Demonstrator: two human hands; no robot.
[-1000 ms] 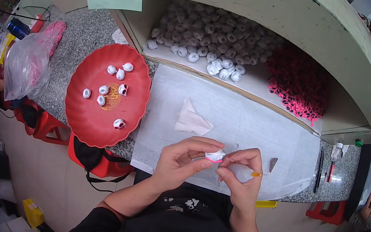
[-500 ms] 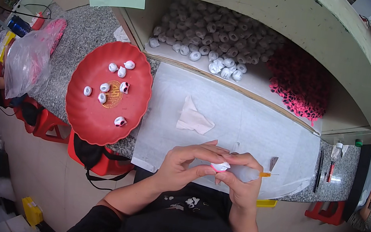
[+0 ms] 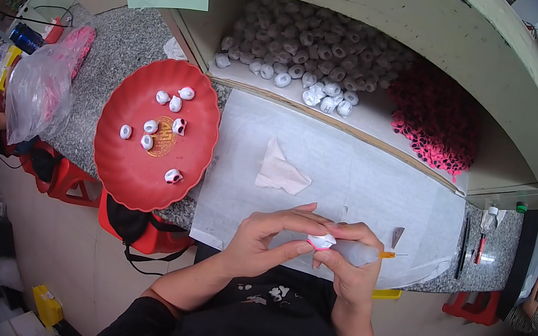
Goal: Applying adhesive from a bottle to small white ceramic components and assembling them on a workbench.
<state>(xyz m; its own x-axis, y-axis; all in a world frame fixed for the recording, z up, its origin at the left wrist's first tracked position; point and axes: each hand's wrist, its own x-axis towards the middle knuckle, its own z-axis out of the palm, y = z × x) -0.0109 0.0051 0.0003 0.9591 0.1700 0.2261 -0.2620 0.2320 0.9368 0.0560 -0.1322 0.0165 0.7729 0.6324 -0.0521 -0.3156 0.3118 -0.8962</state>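
Left hand [image 3: 265, 242] and right hand [image 3: 353, 265] close together at the near edge of the counter [image 3: 119, 52], fingertips meeting on a small white-and-pink piece [image 3: 322, 241]; left thumb and forefinger pinched on the piece. Right hand also wrapped around a translucent squeeze bottle [image 3: 357, 252] with an orange nozzle pointing right. Beneath both hands, a white paper sheet [image 3: 351, 173] spread over the counter, with a crumpled white tissue [image 3: 281, 172] lying on it beyond the left hand. Left of the sheet, a round red tray [image 3: 129, 175] carrying several small white pieces. Farther back, an open shelf holding a heap of white pieces [image 3: 302, 41] beside a heap of pink pieces [image 3: 436, 120]. At far left, a clear plastic bag [image 3: 40, 92].
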